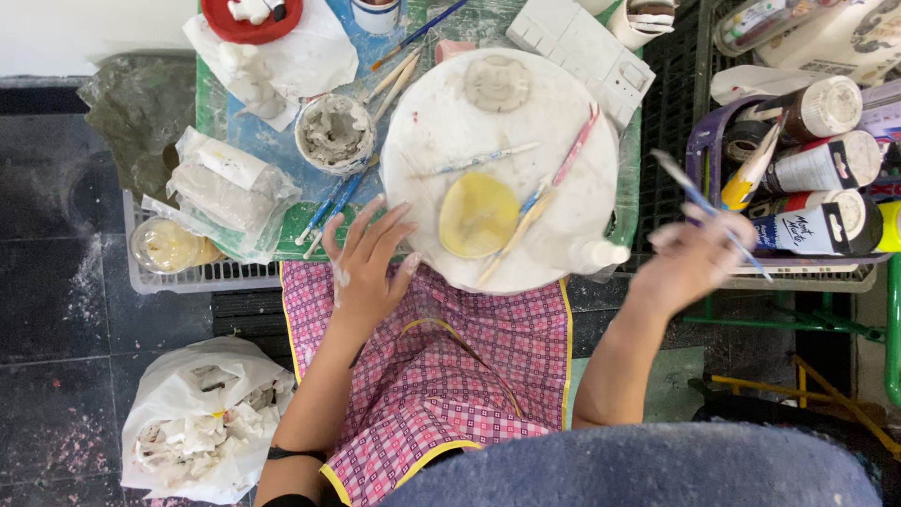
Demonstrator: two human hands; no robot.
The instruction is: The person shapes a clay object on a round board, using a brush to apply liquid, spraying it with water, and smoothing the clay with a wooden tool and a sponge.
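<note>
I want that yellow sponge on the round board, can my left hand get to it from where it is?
Probably yes. The left hand rests at the board's near edge, and the sponge lies just beyond its fingertips with nothing between them. A tool crosses only the sponge's far side.

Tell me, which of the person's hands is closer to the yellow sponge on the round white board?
Left. The left hand rests at the board's edge, just beside the yellow sponge. The right hand is off the board to the other side, holding a thin tool.
</note>
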